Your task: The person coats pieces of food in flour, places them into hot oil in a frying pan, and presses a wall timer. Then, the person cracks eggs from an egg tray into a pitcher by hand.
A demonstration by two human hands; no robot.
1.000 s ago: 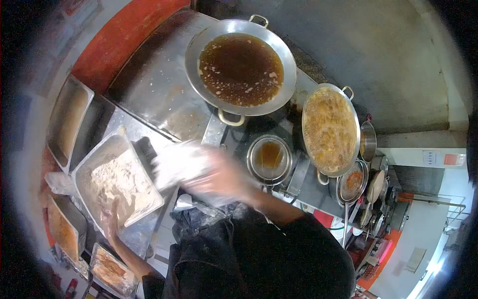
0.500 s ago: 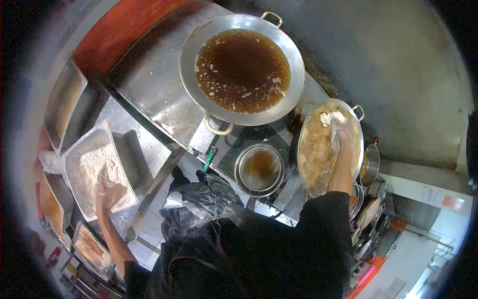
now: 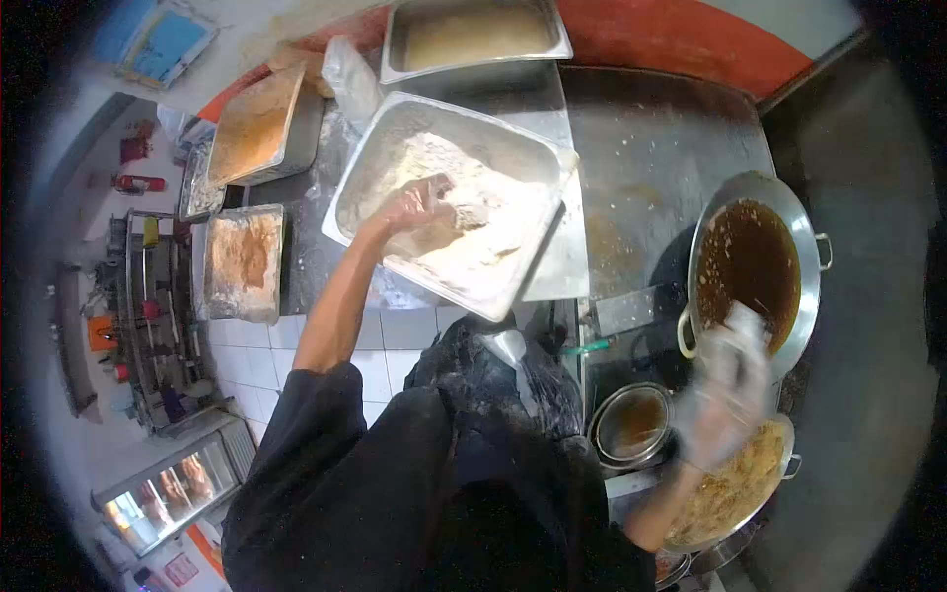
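My left hand [image 3: 418, 204] is in a metal tray [image 3: 355, 163] of white flour [image 3: 503, 212], its fingers curled at a floury lump whose outline is unclear. My right hand [image 3: 728, 395], smeared by motion and seemingly in a thin clear glove, is above the edge between two pans; whether it holds anything cannot be made out. Dark oil with floating crumbs fills the upper pan [image 3: 710, 237]. Below it, the other pan [image 3: 787, 434] contains bubbling oil with golden pieces. A round strainer over a pot [image 3: 631, 424] sits left of my right hand.
Behind the flour tray stands a tray of pale liquid [image 3: 478, 69]. At left are a tray with orange-brown contents [image 3: 258, 128] and a tray of reddish powder [image 3: 244, 264]. A plastic bag [image 3: 350, 79] lies between trays. A green-handled tool [image 3: 589, 347] lies by the counter edge.
The view has swung left. My right hand went from the flour tray side to the bubbling pan, then off it toward the dark-oil pan. My left hand stayed in the flour.
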